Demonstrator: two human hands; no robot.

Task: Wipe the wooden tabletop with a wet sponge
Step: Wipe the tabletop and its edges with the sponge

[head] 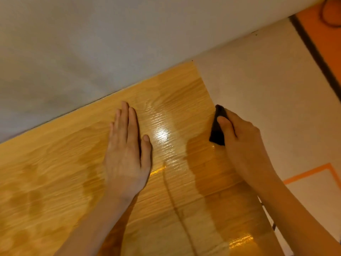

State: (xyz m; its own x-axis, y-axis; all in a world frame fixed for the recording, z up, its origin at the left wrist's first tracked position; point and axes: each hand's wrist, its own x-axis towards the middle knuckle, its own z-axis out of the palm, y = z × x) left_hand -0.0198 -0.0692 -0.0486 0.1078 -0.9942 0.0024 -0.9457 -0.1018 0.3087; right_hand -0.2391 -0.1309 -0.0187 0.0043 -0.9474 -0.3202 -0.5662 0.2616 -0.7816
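Wood-grain tabletop [55, 172] fills the left and middle of the view, its far edge meeting a pale wall [92, 43]. Left hand [127, 150] lies flat on it, palm down, fingers straight and together, holding nothing. Just right of that hand a wet, glossy streak [162, 137] catches the light. Further right, near the tabletop's right edge, the right hand [239, 143] grips a dark sponge [217, 130], thumb curled over it, pressing it on the wood. Beyond the edge lies a pale floor [276, 89] with orange tape [310, 170].
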